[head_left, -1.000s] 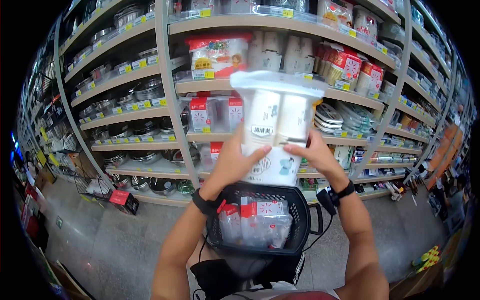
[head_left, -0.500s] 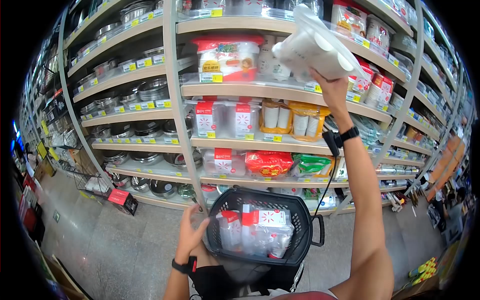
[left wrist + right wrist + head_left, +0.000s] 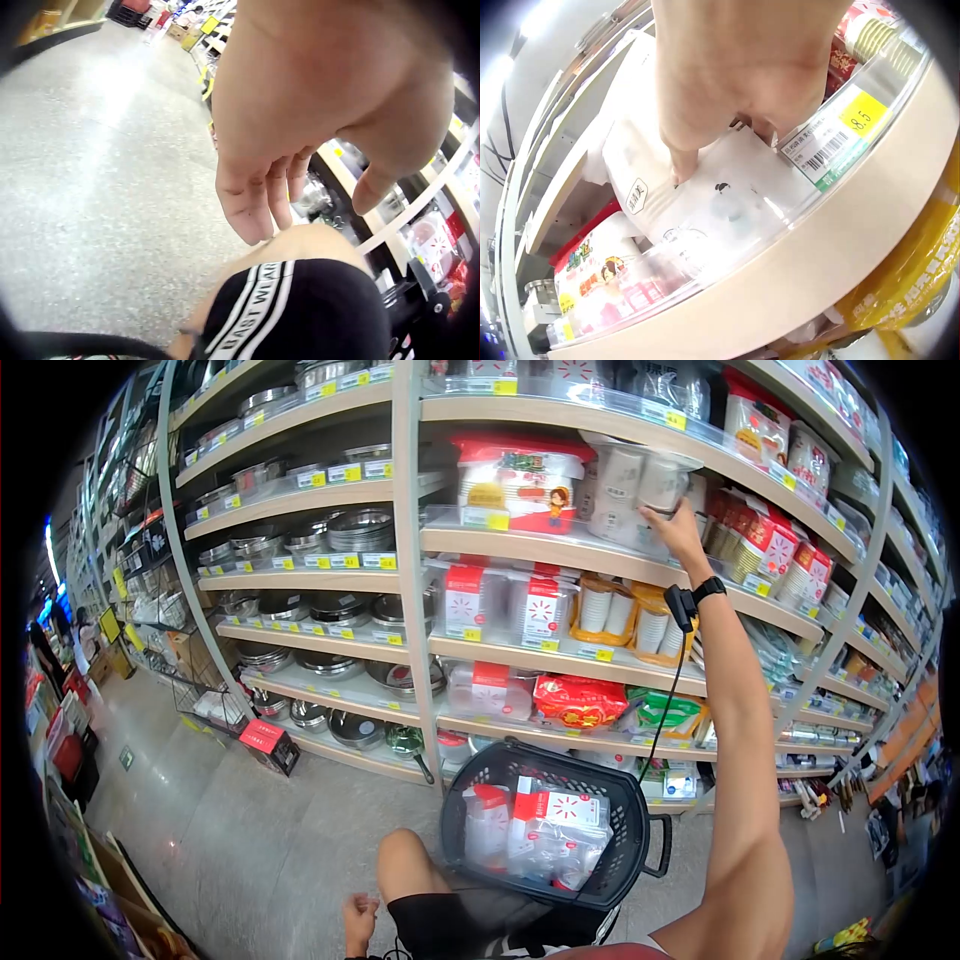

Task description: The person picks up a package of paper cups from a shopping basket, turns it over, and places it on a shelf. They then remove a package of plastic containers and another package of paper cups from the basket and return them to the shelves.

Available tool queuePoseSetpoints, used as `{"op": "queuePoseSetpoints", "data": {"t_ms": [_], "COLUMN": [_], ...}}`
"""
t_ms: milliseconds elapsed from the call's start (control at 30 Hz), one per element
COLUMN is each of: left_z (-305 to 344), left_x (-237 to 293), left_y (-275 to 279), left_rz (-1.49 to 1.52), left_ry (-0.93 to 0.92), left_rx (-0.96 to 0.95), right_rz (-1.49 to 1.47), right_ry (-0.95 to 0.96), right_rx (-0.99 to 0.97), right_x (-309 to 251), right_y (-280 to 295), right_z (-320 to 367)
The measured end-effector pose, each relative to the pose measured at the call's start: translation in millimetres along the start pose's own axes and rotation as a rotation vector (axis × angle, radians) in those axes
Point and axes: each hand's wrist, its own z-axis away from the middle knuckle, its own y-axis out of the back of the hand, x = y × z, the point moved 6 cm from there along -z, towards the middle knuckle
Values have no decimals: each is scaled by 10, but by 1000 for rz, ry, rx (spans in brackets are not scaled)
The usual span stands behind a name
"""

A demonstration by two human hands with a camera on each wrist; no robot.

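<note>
A white pack of paper cups (image 3: 632,490) stands on the shelf beside a red and white cup pack (image 3: 520,485). My right hand (image 3: 678,532) pinches the front of the white pack; the right wrist view shows thumb and fingers on its wrapper (image 3: 735,191), behind the clear shelf lip. My left hand (image 3: 360,922) hangs low by my knee, holding nothing, its fingers loosely curled (image 3: 259,202). A black basket (image 3: 655,830) with red and white packs (image 3: 560,825) in clear wrap sits in front of my lap.
Shelf edges (image 3: 560,545) with price tags run across the view. Metal pots (image 3: 355,730) fill the shelves at left, and a red box (image 3: 268,745) stands on the floor. Yellow cup packs (image 3: 603,610) lie on the shelf below my right hand.
Both hands held the white pack at first. The right hand has carried it up and onto the shelf, while the left let go and dropped down beside the knee.
</note>
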Motion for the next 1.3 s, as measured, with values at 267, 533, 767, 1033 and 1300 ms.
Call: {"op": "queuePoseSetpoints", "data": {"t_ms": [267,533,767,1033,1300], "left_z": [311,341,165,504,584], "left_x": [-977,-1053,-2179,-1756,-1248], "left_y": [35,-130,-488,-598,-409], "left_rz": [164,220,-242,217,207], "left_ry": [455,541,-40,322,479], "left_rx": [-193,-302,-540,-325,-299], "right_rz": [213,575,947,426,650], "right_ry": [-184,-96,665,198,-156], "right_rx": [-31,-232,83,-473,-903], "right_x": [271,605,703,198,-121], "right_y": [-138,-525,-374,124,946], "right_z": [-188,-392,342,4052,6349]}}
